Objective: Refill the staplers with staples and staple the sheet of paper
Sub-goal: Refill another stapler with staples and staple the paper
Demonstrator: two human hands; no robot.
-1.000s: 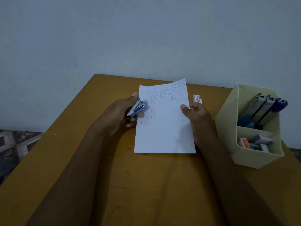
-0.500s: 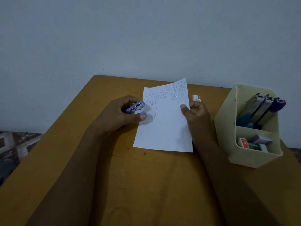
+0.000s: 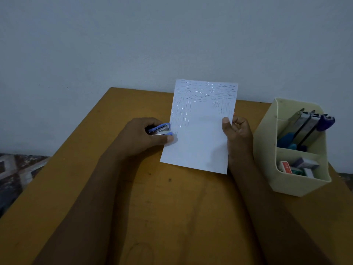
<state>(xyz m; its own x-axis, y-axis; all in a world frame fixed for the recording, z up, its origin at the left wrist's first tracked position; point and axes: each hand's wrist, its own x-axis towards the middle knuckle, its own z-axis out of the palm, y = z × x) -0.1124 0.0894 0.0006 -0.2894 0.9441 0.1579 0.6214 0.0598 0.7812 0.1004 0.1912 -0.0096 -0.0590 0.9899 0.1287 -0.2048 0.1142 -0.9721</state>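
Sheet, pinched at its right edge by the right hand and tilted up over the counter, is to be held taut while the left hand, clenched round the stapler at the left edge, seats bare paper fully in its mouth before squeezing.

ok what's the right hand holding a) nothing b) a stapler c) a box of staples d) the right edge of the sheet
d: the right hand pinches the sheet by its right edge, thumb on the front; the stapler is gripped in the left hand at the sheet's left edge.
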